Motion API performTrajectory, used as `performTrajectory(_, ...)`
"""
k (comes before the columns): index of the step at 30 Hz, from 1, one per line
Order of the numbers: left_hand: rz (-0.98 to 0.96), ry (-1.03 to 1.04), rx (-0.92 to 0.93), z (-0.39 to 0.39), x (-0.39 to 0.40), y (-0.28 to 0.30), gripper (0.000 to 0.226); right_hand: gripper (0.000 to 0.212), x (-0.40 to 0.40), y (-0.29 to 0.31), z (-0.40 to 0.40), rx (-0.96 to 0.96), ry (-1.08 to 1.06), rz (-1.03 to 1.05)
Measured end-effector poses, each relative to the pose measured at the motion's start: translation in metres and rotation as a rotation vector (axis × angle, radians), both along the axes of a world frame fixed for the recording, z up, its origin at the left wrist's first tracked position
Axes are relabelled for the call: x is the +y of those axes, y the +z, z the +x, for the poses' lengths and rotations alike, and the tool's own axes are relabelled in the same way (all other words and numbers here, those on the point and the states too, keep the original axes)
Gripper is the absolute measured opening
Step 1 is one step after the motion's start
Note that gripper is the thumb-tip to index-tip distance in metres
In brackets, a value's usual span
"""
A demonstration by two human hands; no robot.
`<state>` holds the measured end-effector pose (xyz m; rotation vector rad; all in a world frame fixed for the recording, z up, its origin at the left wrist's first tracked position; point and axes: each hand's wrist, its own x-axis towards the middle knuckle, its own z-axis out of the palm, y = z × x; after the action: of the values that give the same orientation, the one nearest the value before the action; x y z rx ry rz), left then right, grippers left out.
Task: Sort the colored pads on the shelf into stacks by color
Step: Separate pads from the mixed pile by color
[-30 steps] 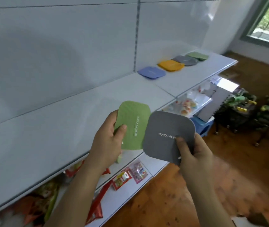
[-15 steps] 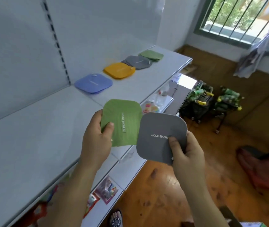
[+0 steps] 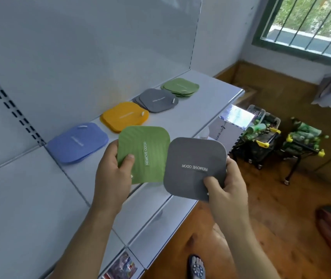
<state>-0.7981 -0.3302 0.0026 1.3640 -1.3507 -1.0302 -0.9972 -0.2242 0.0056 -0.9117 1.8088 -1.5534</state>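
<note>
1. Our left hand grips a green pad by its left edge, thumb pressed on the face; our right hand pinches a grey pad at its lower right corner, thumb on top.
2. Both pads are flat, thin squares with rounded corners and a matte surface. The green one shows fine ribbing; the grey one looks smooth.
3. We hold them above the front edge of the white shelf, and the grey pad overlaps the green pad's right edge.
4. Along the back of the shelf lie four stacks in a row: blue stack, then orange stack, grey stack and green stack farthest off. The grey and green stacks are fanned unevenly.
5. The held green pad covers the near corner of the orange stack from our view.
6. To the right, on the wooden floor, stand black carts with green bottles; a barred window sits above.
7. The strip "REMOVE ODOR" runs upward on the green pad; on the grey pad it reads upside down, running across.
</note>
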Motion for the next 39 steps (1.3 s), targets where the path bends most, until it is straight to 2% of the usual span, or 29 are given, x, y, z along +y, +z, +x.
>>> performTrajectory(6, -0.025, 0.148, -0.007, -0.072, -0.032, 0.001, 0.038, 0.044, -0.069, 0.005, -0.095, 0.028, 0.129, 0.012)
performTrajectory(10, -0.021, 0.276, 0.001, -0.086, -0.044, 0.000, 0.036, 0.043, -0.122, 0.007, -0.129, 0.067, 0.201, 0.030)
performTrajectory(15, -0.044, 0.452, 0.014, -0.078, -0.062, 0.004, 0.029, 0.039, -0.194, 0.010, -0.126, 0.080, 0.342, 0.044)
performTrajectory(23, -0.059, 0.599, 0.117, -0.058, -0.101, -0.002, 0.026, 0.029, -0.310, 0.012, -0.084, 0.195, 0.524, 0.025)
performTrajectory(26, -0.061, 0.609, 0.155, -0.058, -0.113, -0.003, 0.024, 0.028, -0.342, 0.001, -0.074, 0.465, 0.614, 0.081)
performTrajectory(28, -0.063, 0.620, 0.161, -0.061, -0.119, -0.003, 0.024, 0.046, -0.353, -0.010, -0.072, 0.780, 0.662, 0.111)
performTrajectory(30, -0.072, 0.623, 0.169, -0.064, -0.125, -0.002, 0.024, 0.062, -0.355, -0.014, -0.072, 1.001, 0.642, 0.118)
performTrajectory(34, -0.078, 0.626, 0.167, -0.076, -0.140, -0.003, 0.027, 0.079, -0.349, -0.014, -0.079, 1.066, 0.537, 0.197)
performTrajectory(36, -0.076, 0.627, 0.155, -0.086, -0.147, -0.001, 0.028, 0.071, -0.345, -0.017, -0.090, 1.066, 0.512, 0.158)
performTrajectory(39, -0.089, 0.641, 0.154, -0.106, -0.161, 0.000, 0.030, 0.043, -0.336, -0.029, -0.111, 1.063, 0.547, -0.004)
